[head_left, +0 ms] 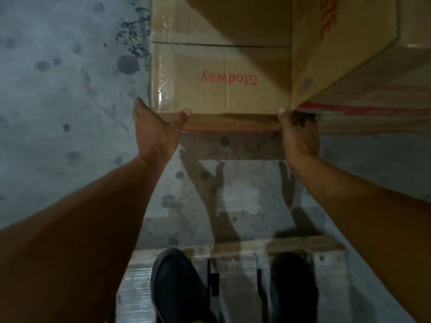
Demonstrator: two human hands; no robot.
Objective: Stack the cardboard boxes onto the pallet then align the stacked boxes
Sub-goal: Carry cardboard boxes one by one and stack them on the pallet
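Note:
A brown cardboard box (221, 73) printed "Glodway" in red lies flat in front of me, on top of another box with a red stripe, above a wooden pallet board (233, 145). My left hand (156, 131) wraps the box's near left corner, thumb on the near top edge, fingers along the left side. My right hand (298, 134) holds the near right corner, thumb on the edge; its fingers are hidden in the gap beside the neighbouring box.
A taller stacked box (345, 43) with red print stands tight against the right side. Stained concrete floor (58, 101) lies to the left. My dark shoes (179, 287) stand on a low plastic-wrapped surface (233, 271) at the bottom.

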